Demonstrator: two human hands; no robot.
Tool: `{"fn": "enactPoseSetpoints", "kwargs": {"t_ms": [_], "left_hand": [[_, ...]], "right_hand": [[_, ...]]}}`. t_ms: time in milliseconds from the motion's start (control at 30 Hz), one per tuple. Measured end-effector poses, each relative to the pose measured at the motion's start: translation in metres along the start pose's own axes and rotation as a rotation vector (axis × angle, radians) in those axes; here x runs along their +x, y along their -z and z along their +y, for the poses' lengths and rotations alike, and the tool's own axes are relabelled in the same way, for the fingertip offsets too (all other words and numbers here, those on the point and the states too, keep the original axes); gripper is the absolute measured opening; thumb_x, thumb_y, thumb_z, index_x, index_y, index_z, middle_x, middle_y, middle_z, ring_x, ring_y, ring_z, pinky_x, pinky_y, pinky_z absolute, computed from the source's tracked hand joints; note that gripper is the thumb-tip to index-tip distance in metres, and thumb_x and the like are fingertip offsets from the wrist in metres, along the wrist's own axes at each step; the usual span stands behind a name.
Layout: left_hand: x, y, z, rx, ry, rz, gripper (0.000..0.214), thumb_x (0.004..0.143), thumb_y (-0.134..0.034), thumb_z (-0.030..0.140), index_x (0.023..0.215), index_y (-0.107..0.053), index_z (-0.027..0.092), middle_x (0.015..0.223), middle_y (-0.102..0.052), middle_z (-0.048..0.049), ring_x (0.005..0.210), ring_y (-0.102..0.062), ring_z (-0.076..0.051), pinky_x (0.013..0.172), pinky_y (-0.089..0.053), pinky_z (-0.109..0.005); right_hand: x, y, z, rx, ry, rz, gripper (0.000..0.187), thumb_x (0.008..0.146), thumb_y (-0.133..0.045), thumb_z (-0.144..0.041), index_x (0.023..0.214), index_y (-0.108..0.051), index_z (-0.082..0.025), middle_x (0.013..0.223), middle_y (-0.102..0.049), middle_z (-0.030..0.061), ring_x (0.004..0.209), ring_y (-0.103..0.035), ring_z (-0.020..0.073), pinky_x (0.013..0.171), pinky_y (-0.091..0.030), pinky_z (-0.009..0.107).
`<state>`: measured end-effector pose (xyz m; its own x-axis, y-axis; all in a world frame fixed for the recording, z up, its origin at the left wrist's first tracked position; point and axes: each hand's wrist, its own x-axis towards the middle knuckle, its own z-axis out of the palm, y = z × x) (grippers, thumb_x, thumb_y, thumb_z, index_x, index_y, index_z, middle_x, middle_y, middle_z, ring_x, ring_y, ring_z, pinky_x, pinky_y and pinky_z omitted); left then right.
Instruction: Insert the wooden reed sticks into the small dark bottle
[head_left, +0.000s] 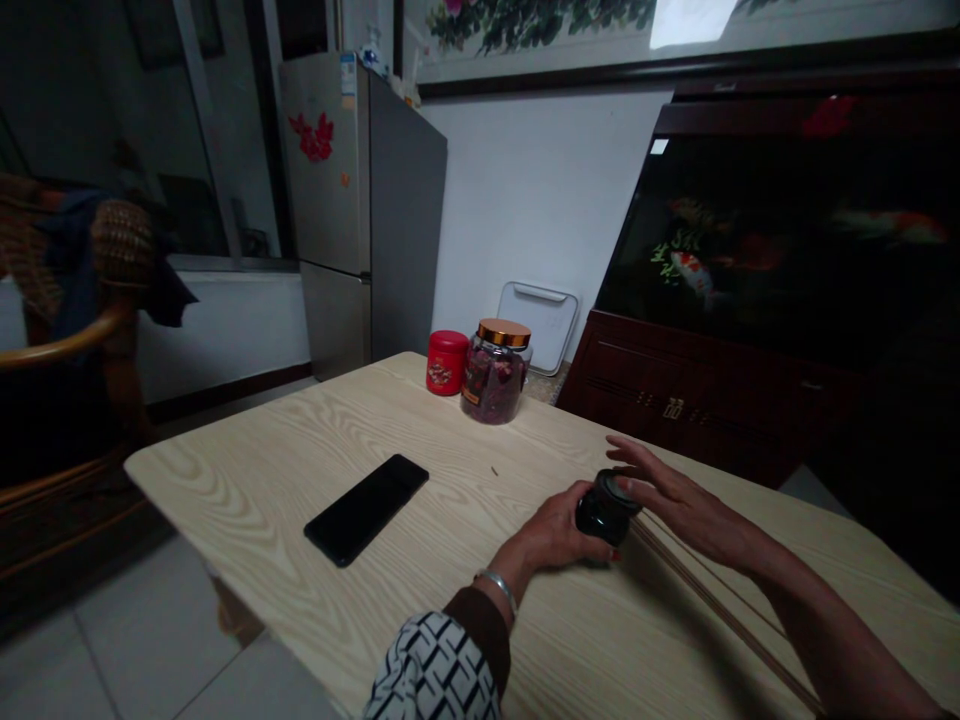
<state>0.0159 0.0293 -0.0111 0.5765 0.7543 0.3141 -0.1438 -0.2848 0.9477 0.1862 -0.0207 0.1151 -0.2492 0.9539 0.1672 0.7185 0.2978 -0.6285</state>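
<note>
A small dark jar [604, 508] lies tilted on the light wooden table [247, 470]. My left hand [556, 530] is wrapped round its lower side, with a silver bangle on that wrist. Over the jar's lid end my right hand [679, 495] hovers, its fingers stretched out and spread, fingertips touching or nearly touching the lid. Whether the lid is on tight I cannot tell.
A black phone [366, 507] lies face up left of my hands. At the table's far edge stand a red tin [447, 362] and a glass jar with a copper lid [496, 371]. Beyond are a fridge [360, 210], a fish tank [787, 230] on a dark cabinet, and a wicker chair [67, 340] at left.
</note>
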Motion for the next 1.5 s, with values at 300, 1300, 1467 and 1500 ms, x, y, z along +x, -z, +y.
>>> {"fn": "enactPoseSetpoints", "kwargs": {"t_ms": [300, 1300, 1467, 1500], "left_hand": [[0.000, -0.001, 0.004, -0.009, 0.032, 0.009, 0.080, 0.053, -0.090, 0.026, 0.126, -0.057, 0.018, 0.110, -0.066, -0.0081, 0.100, -0.058, -0.025, 0.084, -0.047, -0.032], [-0.001, -0.004, 0.013, -0.080, 0.009, -0.008, 0.075, 0.054, -0.087, 0.019, 0.123, -0.058, 0.017, 0.109, -0.065, -0.0051, 0.096, -0.057, -0.021, 0.080, -0.044, -0.027], [-0.002, -0.002, 0.014, -0.065, 0.025, -0.008, 0.074, 0.052, -0.086, 0.016, 0.121, -0.059, 0.017, 0.106, -0.065, -0.0033, 0.093, -0.056, -0.020, 0.076, -0.044, -0.026], [-0.002, -0.002, 0.014, -0.064, 0.030, -0.009, 0.074, 0.053, -0.086, 0.016, 0.121, -0.059, 0.017, 0.105, -0.065, -0.0028, 0.092, -0.056, -0.020, 0.076, -0.044, -0.026]], "right_hand": [[-0.003, -0.002, -0.011, -0.599, -0.293, 0.189, 0.074, 0.088, -0.037, -0.072, 0.143, -0.047, -0.024, 0.083, -0.074, 0.0120, 0.083, -0.070, 0.0365, 0.073, -0.049, 0.047], [-0.015, 0.001, -0.022, -0.320, -0.013, -0.131, 0.068, 0.085, -0.057, -0.038, 0.147, -0.040, -0.018, 0.152, -0.043, 0.0145, 0.140, -0.040, 0.0285, 0.115, -0.032, 0.045], [-0.009, -0.007, -0.011, -0.350, 0.065, -0.046, 0.048, 0.084, -0.056, -0.026, 0.131, -0.055, -0.015, 0.127, -0.060, 0.0155, 0.117, -0.057, 0.0270, 0.104, -0.042, 0.042], [-0.009, -0.009, -0.009, -0.359, 0.074, -0.022, 0.047, 0.084, -0.056, -0.026, 0.130, -0.055, -0.015, 0.124, -0.061, 0.0150, 0.115, -0.057, 0.0267, 0.102, -0.043, 0.042]]}}
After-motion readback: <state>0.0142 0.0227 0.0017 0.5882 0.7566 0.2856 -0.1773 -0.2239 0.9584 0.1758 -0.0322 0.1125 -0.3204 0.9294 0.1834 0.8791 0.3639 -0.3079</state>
